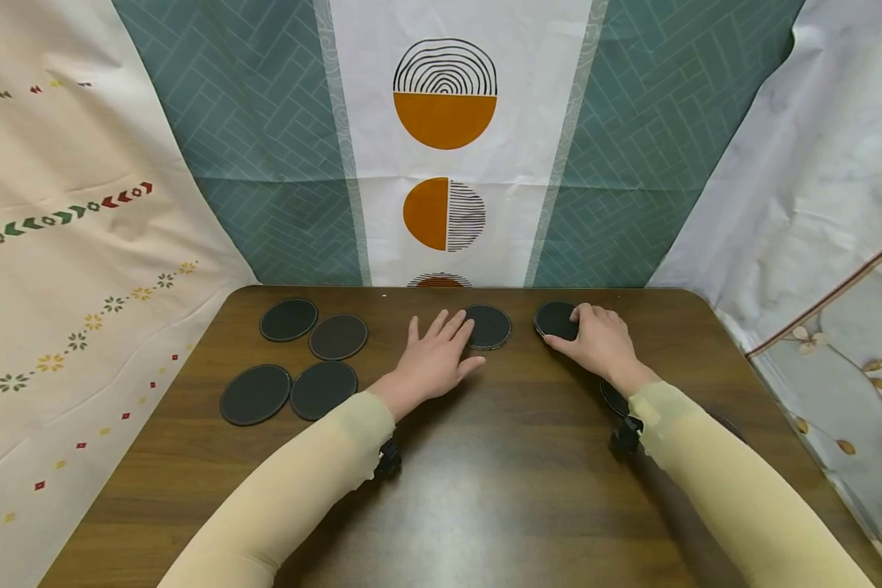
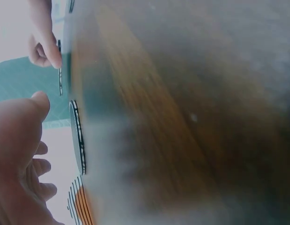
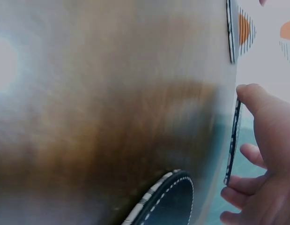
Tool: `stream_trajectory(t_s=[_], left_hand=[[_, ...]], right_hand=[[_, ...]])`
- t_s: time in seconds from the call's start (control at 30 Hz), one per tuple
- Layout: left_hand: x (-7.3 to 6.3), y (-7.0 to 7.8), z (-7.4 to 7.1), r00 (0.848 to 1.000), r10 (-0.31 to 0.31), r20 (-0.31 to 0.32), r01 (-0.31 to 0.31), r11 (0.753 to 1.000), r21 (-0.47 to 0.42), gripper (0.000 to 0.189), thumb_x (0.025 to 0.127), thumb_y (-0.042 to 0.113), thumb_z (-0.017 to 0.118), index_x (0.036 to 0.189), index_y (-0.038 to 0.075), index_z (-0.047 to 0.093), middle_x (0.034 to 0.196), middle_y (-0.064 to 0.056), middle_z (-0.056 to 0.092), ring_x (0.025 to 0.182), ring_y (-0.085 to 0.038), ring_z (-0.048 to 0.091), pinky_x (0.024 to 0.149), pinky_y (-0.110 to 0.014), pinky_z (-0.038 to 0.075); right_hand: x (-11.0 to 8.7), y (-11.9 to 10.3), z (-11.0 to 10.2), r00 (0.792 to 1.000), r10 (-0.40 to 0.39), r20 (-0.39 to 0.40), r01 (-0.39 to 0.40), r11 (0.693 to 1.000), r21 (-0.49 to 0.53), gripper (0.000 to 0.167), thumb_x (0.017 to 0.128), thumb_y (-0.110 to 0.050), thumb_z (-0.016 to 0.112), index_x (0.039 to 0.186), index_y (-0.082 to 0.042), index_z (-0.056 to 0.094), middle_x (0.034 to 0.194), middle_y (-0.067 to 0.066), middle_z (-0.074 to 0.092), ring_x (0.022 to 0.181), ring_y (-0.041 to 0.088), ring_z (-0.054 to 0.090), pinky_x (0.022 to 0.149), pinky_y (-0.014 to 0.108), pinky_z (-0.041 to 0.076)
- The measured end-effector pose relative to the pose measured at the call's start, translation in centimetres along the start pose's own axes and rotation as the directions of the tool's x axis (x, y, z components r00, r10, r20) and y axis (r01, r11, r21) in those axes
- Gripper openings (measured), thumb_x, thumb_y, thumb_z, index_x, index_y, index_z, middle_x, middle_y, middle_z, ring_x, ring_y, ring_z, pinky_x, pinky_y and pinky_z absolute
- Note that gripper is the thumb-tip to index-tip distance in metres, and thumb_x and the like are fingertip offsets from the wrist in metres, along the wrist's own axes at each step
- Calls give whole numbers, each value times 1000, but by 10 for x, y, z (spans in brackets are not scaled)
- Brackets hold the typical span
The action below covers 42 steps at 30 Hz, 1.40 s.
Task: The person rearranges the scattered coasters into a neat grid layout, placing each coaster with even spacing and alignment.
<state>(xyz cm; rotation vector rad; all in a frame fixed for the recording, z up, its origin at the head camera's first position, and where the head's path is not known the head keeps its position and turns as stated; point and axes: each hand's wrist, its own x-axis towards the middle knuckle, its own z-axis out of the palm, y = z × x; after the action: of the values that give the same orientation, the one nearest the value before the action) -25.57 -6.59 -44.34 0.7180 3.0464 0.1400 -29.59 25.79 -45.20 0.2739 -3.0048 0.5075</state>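
Note:
My right hand point(image 1: 598, 341) pinches a round black coaster point(image 1: 554, 320) by its edge, between thumb and fingers, near the back of the table. In the right wrist view this coaster point(image 3: 233, 143) appears edge-on, raised off the wood, with light stitching round its rim. My left hand point(image 1: 432, 359) is spread with fingers straight and holds nothing. Its fingertips overlap the left edge of the middle coaster point(image 1: 489, 327) in the head view; the left wrist view shows that coaster point(image 2: 78, 136) lying beyond the hand, apparently doubled in thickness.
On the left lie several more coasters: black ones point(image 1: 289, 319) and a brownish one point(image 1: 339, 337). Another black coaster point(image 1: 613, 398) is partly hidden under my right wrist, and a dark one point(image 1: 726, 425) shows behind the sleeve. Patterned cloths point(image 1: 441, 163) hang round the wooden table point(image 1: 485, 490).

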Motion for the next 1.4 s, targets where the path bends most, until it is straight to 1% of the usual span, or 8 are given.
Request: stream_trajectory(t_s=[0.23, 0.43, 0.5, 0.67, 0.8, 0.93, 1.17, 1.4], left_hand=[[-14, -1, -1, 999, 34, -17, -34, 999, -18, 78, 114, 65, 45, 175, 17, 35, 183, -5, 24, 168, -34, 20, 127, -76, 14], [-26, 0, -2, 998, 60, -17, -59, 998, 8, 79, 114, 66, 42, 175, 18, 35, 183, -4, 24, 169, -33, 20, 127, -76, 14], [-30, 1, -1, 998, 64, -18, -64, 998, 9, 79, 113, 67, 43, 175, 18, 35, 183, -5, 24, 169, -33, 20, 128, -76, 13], [-38, 0, 1, 997, 79, -17, -79, 997, 11, 80, 113, 67, 43, 175, 17, 34, 182, -5, 25, 168, -33, 21, 127, -76, 14], [-43, 0, 1, 995, 95, -18, -94, 995, 12, 79, 114, 66, 43, 175, 17, 35, 182, -6, 26, 168, -34, 21, 127, -76, 16], [-48, 0, 1, 995, 103, -17, -102, 995, 15, 79, 114, 67, 43, 175, 17, 36, 182, -5, 27, 168, -34, 22, 127, -76, 16], [-54, 4, 1, 993, 119, -10, -118, 993, 17, 79, 113, 67, 43, 175, 18, 36, 182, -5, 27, 168, -34, 23, 127, -77, 16], [-58, 7, 1, 993, 118, 6, -118, 992, 35, 78, 113, 67, 41, 175, 19, 35, 182, -3, 27, 168, -33, 22, 127, -76, 17]], right_hand=[[-22, -16, 1, 995, -102, -18, 102, 995, 1, 68, 99, -53, 80, 128, 6, 65, 127, 28, 70, 124, 50, 61, 114, 64, 43], [-38, -31, 3, 986, -165, -10, 165, 986, -8, 64, 95, -53, 85, 122, 2, 66, 121, 21, 70, 122, 44, 62, 115, 59, 43], [-43, -36, 4, 983, -183, -8, 183, 983, -4, 62, 94, -53, 86, 119, 0, 66, 120, 19, 70, 123, 43, 62, 116, 59, 43], [-55, -46, 8, 970, -243, -26, 244, 970, 4, 59, 91, -52, 89, 114, -3, 67, 119, 16, 69, 123, 43, 63, 116, 60, 43], [-61, -52, 12, 962, -273, -16, 273, 962, 7, 58, 91, -54, 89, 114, -5, 68, 130, 18, 68, 130, 45, 60, 119, 60, 41], [-65, -60, 15, 955, -298, 5, 298, 954, 20, 58, 91, -55, 89, 115, -6, 68, 140, 21, 67, 136, 45, 57, 121, 60, 40], [-69, -72, 23, 938, -347, 9, 347, 938, 25, 56, 90, -54, 90, 114, -8, 69, 139, 19, 67, 135, 45, 59, 119, 60, 42], [-69, -82, 32, 935, -354, 24, 354, 935, 15, 57, 90, -56, 90, 115, -10, 68, 142, 19, 67, 138, 44, 58, 119, 60, 43]])
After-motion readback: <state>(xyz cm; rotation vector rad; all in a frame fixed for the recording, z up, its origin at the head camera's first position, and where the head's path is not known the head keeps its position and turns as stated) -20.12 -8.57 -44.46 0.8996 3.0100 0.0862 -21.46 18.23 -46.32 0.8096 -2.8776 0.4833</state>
